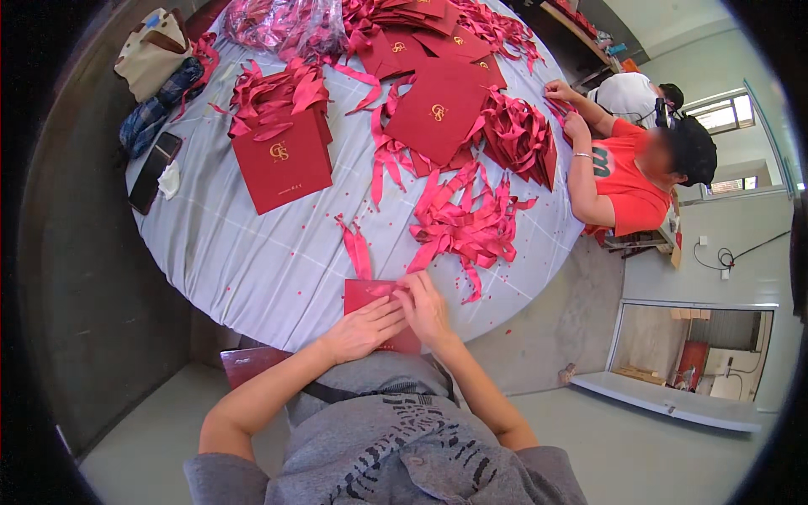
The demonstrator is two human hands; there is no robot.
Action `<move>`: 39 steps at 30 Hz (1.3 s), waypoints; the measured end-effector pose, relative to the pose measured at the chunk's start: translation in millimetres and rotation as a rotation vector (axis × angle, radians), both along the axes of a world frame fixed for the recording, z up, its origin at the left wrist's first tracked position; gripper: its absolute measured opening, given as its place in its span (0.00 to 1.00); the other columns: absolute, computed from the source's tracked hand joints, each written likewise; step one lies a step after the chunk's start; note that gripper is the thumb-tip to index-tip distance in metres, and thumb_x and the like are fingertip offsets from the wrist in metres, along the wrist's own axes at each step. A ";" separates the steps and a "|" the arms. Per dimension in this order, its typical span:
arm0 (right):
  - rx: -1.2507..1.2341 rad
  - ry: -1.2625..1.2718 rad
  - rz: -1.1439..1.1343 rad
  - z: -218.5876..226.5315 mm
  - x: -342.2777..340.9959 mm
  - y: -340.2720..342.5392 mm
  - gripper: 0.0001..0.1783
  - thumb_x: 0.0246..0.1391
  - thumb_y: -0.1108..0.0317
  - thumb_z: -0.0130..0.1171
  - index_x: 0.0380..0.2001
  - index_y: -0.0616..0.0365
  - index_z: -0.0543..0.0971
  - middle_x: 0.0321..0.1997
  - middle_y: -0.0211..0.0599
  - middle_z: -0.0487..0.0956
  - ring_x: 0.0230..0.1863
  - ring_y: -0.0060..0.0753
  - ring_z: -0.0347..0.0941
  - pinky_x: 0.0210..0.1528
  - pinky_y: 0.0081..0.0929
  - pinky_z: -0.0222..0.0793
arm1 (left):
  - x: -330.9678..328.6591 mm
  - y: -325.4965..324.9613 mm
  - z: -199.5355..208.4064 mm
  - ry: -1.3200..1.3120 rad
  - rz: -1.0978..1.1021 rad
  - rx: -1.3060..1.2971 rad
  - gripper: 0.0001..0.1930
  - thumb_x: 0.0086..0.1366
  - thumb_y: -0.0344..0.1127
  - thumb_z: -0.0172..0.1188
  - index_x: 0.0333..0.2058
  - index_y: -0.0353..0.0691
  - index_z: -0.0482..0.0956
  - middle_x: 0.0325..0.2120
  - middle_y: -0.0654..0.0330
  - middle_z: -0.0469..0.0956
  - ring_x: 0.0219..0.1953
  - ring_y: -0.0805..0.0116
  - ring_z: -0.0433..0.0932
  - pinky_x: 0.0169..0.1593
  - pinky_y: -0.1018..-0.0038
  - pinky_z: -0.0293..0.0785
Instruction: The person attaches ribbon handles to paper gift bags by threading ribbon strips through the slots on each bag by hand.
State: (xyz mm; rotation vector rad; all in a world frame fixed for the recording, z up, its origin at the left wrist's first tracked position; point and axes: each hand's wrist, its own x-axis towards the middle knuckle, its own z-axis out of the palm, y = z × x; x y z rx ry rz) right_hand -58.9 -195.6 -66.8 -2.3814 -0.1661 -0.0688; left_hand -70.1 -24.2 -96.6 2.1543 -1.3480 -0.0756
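Observation:
A dark red paper gift bag (360, 295) lies flat at the near table edge, against my body. My left hand (364, 330) rests on it with the fingers stretched out flat. At the bag's upper right, the bent fingers of my right hand (423, 310) close on a pink ribbon (383, 289); the fingertips partly hide it. Just beyond the bag lies a loose strip of pink ribbon (357, 252). Farther right sits a tangled heap of pink ribbons (467, 215).
Stacks of red bags with ribbon handles (282, 164) and more red bags (438, 109) cover the far part of the round, cloth-covered table (202, 244). A phone (156, 172) and a cloth bag (153, 55) lie left. A co-worker in orange (631, 194) handles ribbon at the right.

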 end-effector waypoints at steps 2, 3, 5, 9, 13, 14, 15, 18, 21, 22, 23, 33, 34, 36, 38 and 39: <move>-0.059 -0.032 0.056 0.3 0.7 -1.1 0.06 0.49 0.75 0.57 0.32 0.58 0.73 0.32 0.39 0.70 0.30 0.44 0.73 0.31 0.34 0.69 | -0.3 -0.4 0.3 0.005 0.003 -0.004 0.23 0.56 0.34 0.46 0.51 0.36 0.69 0.54 0.55 0.67 0.62 0.60 0.60 0.67 0.63 0.48; -0.060 -0.030 0.057 0.6 1.2 -1.2 0.06 0.49 0.75 0.57 0.32 0.58 0.73 0.32 0.39 0.70 0.30 0.44 0.73 0.31 0.34 0.69 | -0.2 -0.2 0.2 0.001 0.004 -0.005 0.22 0.56 0.34 0.46 0.51 0.36 0.69 0.54 0.55 0.68 0.62 0.60 0.60 0.67 0.63 0.48; -0.078 -0.022 0.075 1.3 2.3 -0.6 0.05 0.49 0.74 0.57 0.31 0.58 0.73 0.32 0.39 0.70 0.30 0.46 0.73 0.30 0.36 0.69 | 0.6 0.0 0.6 -0.001 0.006 -0.006 0.22 0.56 0.34 0.46 0.51 0.36 0.70 0.54 0.55 0.68 0.61 0.60 0.60 0.67 0.63 0.48; -0.103 -0.011 0.090 -2.2 2.5 -1.9 0.05 0.50 0.74 0.56 0.31 0.57 0.72 0.32 0.38 0.70 0.30 0.47 0.73 0.29 0.37 0.69 | 1.3 -0.9 0.0 0.000 0.006 -0.022 0.22 0.56 0.34 0.46 0.50 0.36 0.70 0.53 0.55 0.68 0.61 0.61 0.61 0.67 0.63 0.49; -0.100 -0.037 0.102 2.1 2.0 -0.2 0.05 0.48 0.76 0.56 0.30 0.59 0.71 0.31 0.41 0.70 0.30 0.48 0.72 0.30 0.38 0.68 | 0.9 -0.5 -1.8 0.002 0.018 -0.032 0.21 0.56 0.34 0.47 0.49 0.36 0.70 0.53 0.55 0.68 0.61 0.60 0.61 0.66 0.64 0.51; -0.086 -0.051 0.112 2.3 1.9 -0.2 0.06 0.48 0.76 0.56 0.30 0.60 0.71 0.31 0.42 0.70 0.30 0.49 0.71 0.31 0.39 0.67 | 1.0 -0.9 -1.7 0.002 0.019 -0.032 0.21 0.56 0.34 0.47 0.49 0.36 0.70 0.53 0.55 0.68 0.61 0.60 0.61 0.66 0.64 0.51; -0.087 -0.050 0.113 1.7 1.6 -0.9 0.06 0.48 0.76 0.56 0.30 0.60 0.71 0.31 0.42 0.70 0.30 0.49 0.71 0.31 0.39 0.67 | 0.9 -1.6 -1.5 0.009 0.017 -0.030 0.21 0.56 0.34 0.47 0.49 0.36 0.71 0.53 0.55 0.69 0.61 0.60 0.61 0.66 0.64 0.51; -0.065 -0.094 0.116 0.4 0.6 0.4 0.06 0.47 0.77 0.56 0.30 0.61 0.71 0.31 0.43 0.70 0.30 0.49 0.71 0.31 0.38 0.67 | 1.1 -0.6 -3.0 0.016 0.011 -0.028 0.21 0.55 0.34 0.47 0.49 0.36 0.71 0.52 0.55 0.69 0.60 0.60 0.62 0.65 0.64 0.52; -0.061 -0.100 0.108 1.3 0.5 2.7 0.06 0.47 0.77 0.56 0.30 0.60 0.71 0.30 0.43 0.70 0.30 0.49 0.71 0.30 0.38 0.67 | -0.7 0.6 -1.6 0.018 0.013 -0.025 0.21 0.55 0.35 0.48 0.49 0.37 0.71 0.52 0.55 0.69 0.60 0.60 0.62 0.65 0.64 0.52; -0.087 -0.079 0.110 0.7 0.8 3.1 0.06 0.47 0.77 0.56 0.31 0.60 0.71 0.30 0.43 0.70 0.30 0.48 0.71 0.30 0.37 0.67 | 0.2 1.2 -0.8 0.015 0.017 -0.019 0.21 0.55 0.35 0.48 0.49 0.37 0.71 0.52 0.56 0.69 0.60 0.60 0.62 0.65 0.64 0.52; -0.113 -0.057 0.113 0.2 1.7 3.6 0.06 0.47 0.76 0.57 0.31 0.61 0.72 0.31 0.43 0.70 0.30 0.47 0.71 0.30 0.36 0.67 | 0.8 0.7 -0.8 0.013 0.022 -0.018 0.21 0.55 0.35 0.48 0.49 0.37 0.71 0.52 0.56 0.69 0.60 0.60 0.62 0.65 0.64 0.52; -0.071 0.178 0.099 2.2 47.3 34.9 0.11 0.50 0.64 0.60 0.33 0.60 0.77 0.27 0.40 0.76 0.27 0.37 0.76 0.29 0.31 0.70 | -0.5 -1.0 0.6 0.034 0.040 -0.095 0.25 0.52 0.37 0.52 0.51 0.36 0.70 0.52 0.56 0.70 0.58 0.62 0.65 0.65 0.64 0.54; -0.030 0.303 0.083 2.1 49.8 36.9 0.12 0.50 0.64 0.61 0.33 0.61 0.76 0.25 0.39 0.77 0.26 0.35 0.76 0.27 0.30 0.70 | -0.2 -1.0 0.9 0.046 0.040 -0.115 0.26 0.51 0.37 0.52 0.51 0.36 0.70 0.52 0.56 0.70 0.58 0.62 0.65 0.65 0.64 0.54; 0.028 0.375 0.055 -4.5 53.3 36.3 0.12 0.47 0.63 0.63 0.30 0.61 0.76 0.26 0.40 0.77 0.26 0.37 0.76 0.28 0.31 0.69 | -0.6 -1.8 1.0 0.045 0.050 -0.124 0.26 0.51 0.37 0.52 0.51 0.36 0.70 0.52 0.56 0.70 0.58 0.62 0.65 0.65 0.64 0.54; 0.087 0.451 0.026 -7.7 54.4 37.4 0.13 0.45 0.62 0.65 0.27 0.60 0.76 0.27 0.40 0.78 0.26 0.39 0.75 0.29 0.33 0.69 | -1.6 -1.5 -1.1 0.047 0.058 -0.132 0.26 0.51 0.37 0.52 0.51 0.36 0.70 0.52 0.56 0.70 0.58 0.62 0.65 0.65 0.64 0.54; 0.182 0.459 0.022 -9.4 54.5 37.5 0.12 0.45 0.64 0.64 0.27 0.61 0.76 0.26 0.41 0.77 0.25 0.37 0.75 0.28 0.31 0.68 | -1.5 -1.1 -2.5 0.044 0.058 -0.130 0.27 0.51 0.37 0.52 0.52 0.36 0.70 0.52 0.56 0.70 0.58 0.62 0.65 0.65 0.64 0.54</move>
